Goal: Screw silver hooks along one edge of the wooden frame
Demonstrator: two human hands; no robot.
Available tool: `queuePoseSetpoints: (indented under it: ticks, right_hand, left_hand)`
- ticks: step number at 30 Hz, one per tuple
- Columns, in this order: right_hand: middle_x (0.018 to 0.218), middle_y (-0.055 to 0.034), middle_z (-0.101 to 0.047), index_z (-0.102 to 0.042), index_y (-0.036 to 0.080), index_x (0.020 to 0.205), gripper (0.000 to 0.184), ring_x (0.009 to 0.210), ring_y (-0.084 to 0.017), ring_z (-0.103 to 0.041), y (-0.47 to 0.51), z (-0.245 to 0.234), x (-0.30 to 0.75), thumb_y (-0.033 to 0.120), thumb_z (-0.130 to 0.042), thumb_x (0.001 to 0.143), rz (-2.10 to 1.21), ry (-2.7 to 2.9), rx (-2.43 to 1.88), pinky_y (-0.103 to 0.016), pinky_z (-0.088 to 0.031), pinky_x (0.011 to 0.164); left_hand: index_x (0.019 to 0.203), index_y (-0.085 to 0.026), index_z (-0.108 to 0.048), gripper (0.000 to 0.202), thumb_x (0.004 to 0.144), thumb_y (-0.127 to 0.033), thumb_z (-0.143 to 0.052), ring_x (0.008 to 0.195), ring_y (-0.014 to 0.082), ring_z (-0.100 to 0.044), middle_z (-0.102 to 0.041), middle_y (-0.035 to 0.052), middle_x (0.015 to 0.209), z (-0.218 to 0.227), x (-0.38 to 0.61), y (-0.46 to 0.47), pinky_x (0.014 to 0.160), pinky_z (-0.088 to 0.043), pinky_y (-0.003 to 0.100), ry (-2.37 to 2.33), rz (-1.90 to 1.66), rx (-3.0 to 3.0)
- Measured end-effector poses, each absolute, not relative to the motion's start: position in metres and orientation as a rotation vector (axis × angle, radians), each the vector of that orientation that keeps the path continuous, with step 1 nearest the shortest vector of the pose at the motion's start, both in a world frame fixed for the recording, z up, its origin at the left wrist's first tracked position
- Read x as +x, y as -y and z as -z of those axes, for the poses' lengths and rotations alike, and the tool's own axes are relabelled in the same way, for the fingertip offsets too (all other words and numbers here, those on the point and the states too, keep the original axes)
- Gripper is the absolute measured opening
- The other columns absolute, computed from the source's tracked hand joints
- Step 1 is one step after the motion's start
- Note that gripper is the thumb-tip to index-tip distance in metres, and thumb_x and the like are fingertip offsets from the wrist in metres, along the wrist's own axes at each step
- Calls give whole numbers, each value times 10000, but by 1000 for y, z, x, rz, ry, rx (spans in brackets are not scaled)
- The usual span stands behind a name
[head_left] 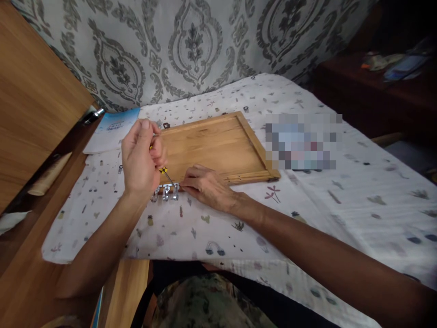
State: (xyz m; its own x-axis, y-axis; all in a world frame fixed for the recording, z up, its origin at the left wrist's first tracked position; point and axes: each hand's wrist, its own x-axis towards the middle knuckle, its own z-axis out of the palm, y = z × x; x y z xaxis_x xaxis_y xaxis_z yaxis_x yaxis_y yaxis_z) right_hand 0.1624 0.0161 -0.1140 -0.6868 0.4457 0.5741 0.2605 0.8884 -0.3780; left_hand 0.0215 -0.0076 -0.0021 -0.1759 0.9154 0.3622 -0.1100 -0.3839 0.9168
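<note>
My left hand (141, 157) is closed around the yellow and black handle of a screwdriver (164, 171). Its thin shaft slants down to the right, and the tip meets a shiny metal hook rail (166, 191) at the near edge of a wooden framed board (208, 148). Several curved hooks hang from this rail on the near side. My right hand (208, 184) lies over the board's near edge, thumb and fingertips pinched at the rail's right end. Those fingers hide whatever small part sits between them. The board lies flat on the patterned cloth.
A printed white cloth (317, 214) covers the table. A blue and white booklet (114, 130) lies at the back left, and a blurred-out item (297, 143) right of the board. Wooden furniture (37, 91) stands left; a patterned curtain (194, 41) hangs behind.
</note>
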Motion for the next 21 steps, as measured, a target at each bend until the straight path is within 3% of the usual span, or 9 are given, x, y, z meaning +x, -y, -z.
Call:
queuePoseSetpoints:
  ticks: [4, 11, 21]
  right_hand:
    - [843, -60, -642, -755, 162, 862, 171, 849, -191, -552, -16, 114, 162, 182, -615, 958, -381, 2361, -509, -304, -436, 741]
    - [843, -66, -641, -753, 149, 875, 146, 848, -195, -541, -15, 113, 163, 162, -625, 945, -378, 2364, -506, -306, -431, 749]
    - [835, -65, -637, -753, 137, 874, 139, 825, -197, -518, -15, 110, 164, 168, -634, 940, -346, 2406, -521, -309, -407, 706]
  left_hand:
    - [694, -218, -518, 382, 894, -516, -648, 365, 55, -123, -173, -95, 464, 4, 24, 9, 366, -122, 231, -1001, -1675, 1268]
    - [701, -209, -530, 307, 944, -384, -600, 364, 54, -124, -180, -99, 458, 5, 24, 10, 369, -146, 208, -976, -1668, 1240]
    - [783, -206, -561, 215, 928, -351, -626, 355, 40, -81, -154, -118, 458, 1, 17, 13, 360, -146, 177, -840, -1375, 1413]
